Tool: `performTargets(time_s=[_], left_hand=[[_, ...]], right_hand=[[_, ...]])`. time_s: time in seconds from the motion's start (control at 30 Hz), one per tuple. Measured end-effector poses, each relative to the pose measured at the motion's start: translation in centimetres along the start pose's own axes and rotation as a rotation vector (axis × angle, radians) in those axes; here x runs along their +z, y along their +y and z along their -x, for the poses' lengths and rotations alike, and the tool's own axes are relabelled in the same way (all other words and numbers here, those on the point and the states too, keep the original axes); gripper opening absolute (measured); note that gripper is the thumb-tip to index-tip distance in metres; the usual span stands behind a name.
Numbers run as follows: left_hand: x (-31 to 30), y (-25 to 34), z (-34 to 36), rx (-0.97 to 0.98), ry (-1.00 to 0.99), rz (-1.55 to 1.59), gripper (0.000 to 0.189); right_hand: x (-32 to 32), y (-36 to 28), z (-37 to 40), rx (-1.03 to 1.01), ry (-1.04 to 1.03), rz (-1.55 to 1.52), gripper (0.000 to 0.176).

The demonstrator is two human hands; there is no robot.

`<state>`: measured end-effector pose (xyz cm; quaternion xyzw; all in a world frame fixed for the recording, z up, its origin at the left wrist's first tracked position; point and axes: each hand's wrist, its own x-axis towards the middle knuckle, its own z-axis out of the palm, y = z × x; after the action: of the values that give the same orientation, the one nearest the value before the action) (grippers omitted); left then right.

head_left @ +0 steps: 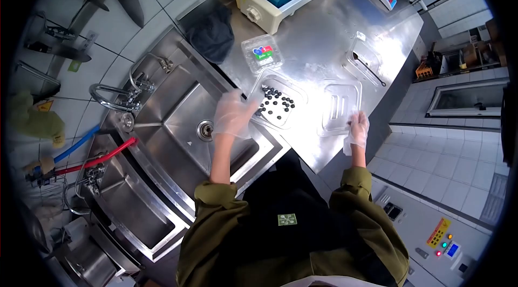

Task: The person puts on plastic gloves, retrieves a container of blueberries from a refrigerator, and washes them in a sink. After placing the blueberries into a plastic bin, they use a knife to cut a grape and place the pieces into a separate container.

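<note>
1. Head view, far left: the sink (178, 133) borders the bench (317, 149) along its left edge, so spills on that side are best guarded against.
2. The gloved left hand (233, 114) is placed at the left rim of the clear container; whether its grip is closed on the rim cannot be told. A light, steady touch is advised.
3. Near the bench's left edge, dark berries (276, 100) are spread over the floor of the clear container (296, 96). It should be held level, since such round pieces would probably roll.
4. Toward the bench's right edge, beside that container, a clear lid (341, 104) is seen.
5. The lid's right edge is held in the narrow grip of the gloved right hand (358, 129); tilting is best avoided.
</note>
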<state>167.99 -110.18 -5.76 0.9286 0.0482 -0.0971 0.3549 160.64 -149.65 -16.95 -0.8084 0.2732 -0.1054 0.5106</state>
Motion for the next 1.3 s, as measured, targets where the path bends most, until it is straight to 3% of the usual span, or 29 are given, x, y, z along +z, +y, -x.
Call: performTargets(time_s=[0.1, 0.17, 0.2, 0.23, 0.3, 0.37, 0.43, 0.47, 0.53, 0.63, 0.73, 0.83, 0.87, 0.97, 1.07, 1.17, 1.3], left_hand=[[4.0, -5.5, -0.8, -0.070, -0.199, 0.286, 0.046], [4.4, -5.6, -0.3, -0.213, -0.377, 0.974, 0.053], [4.3, -5.6, -0.1, -0.201, -0.349, 0.967, 0.056], [3.9, -5.7, -0.1, -0.186, -0.316, 0.965, 0.058], [1.7, -7.0, 1.7, -0.186, -0.201, 1.116, 0.060], [-1.9, -8.9, 4.3, -0.267, -0.119, 1.203, 0.062], [-2.8, -14.2, 6.2, -0.256, 0.093, 1.394, 0.063], [-4.4, -14.7, 7.3, -0.212, 0.220, 1.460, 0.061], [-5.6, -17.4, 7.8, -0.268, 0.429, 1.395, 0.060], [-8.3, -19.1, 7.6, -0.261, 0.637, 1.340, 0.057], [-9.9, -19.6, 7.4, -0.245, 0.736, 1.330, 0.058], [-9.8, -19.6, 7.8, -0.309, 0.768, 1.355, 0.059], [-9.1, -20.2, 7.4, -0.272, 0.763, 1.336, 0.062], [-8.0, -20.3, 7.2, -0.276, 0.735, 1.436, 0.061], [-7.0, -22.3, 6.3, -0.155, 0.729, 1.355, 0.062], [-9.0, -23.3, 6.5, -0.342, 0.518, 1.427, 0.062], [-9.4, -23.9, 7.4, -0.241, 0.455, 1.474, 0.063]], right_hand=[[-0.1, 4.2, 0.2, 0.056, 0.083, 0.265, 0.017], [0.7, 6.4, -0.6, 0.125, 0.074, 0.296, 0.020], [0.8, 6.1, -0.7, -0.066, 0.072, 0.600, 0.024], [1.3, 1.0, 0.4, 0.007, -0.032, 0.904, 0.027], [3.3, -4.2, 1.3, -0.284, 0.191, 1.022, 0.027], [8.6, -8.0, 1.6, -0.871, 0.217, 0.653, 0.021], [16.7, -14.5, 3.0, -0.856, -0.259, 0.401, 0.017], [21.8, -17.0, 3.7, -1.042, -0.355, 0.351, 0.014], [32.6, -21.4, 5.5, -1.119, -0.537, 0.174, 0.006], [46.9, -23.3, 6.0, -1.149, -0.814, 0.363, 0.021], [54.4, -23.5, 7.3, -1.182, -0.866, 0.512, 0.025], [54.0, -25.2, 9.9, -0.927, -0.898, 0.642, 0.022], [53.3, -26.2, 10.4, -0.930, -0.918, 0.730, 0.022], [52.5, -28.2, 10.8, -1.081, -1.000, 0.883, 0.022], [51.1, -30.5, 11.1, -1.162, -1.016, 0.961, 0.025], [51.8, -30.6, 9.9, -1.262, -1.065, 0.928, 0.026], [52.3, -30.8, 9.1, -1.254, -1.132, 0.957, 0.033]])
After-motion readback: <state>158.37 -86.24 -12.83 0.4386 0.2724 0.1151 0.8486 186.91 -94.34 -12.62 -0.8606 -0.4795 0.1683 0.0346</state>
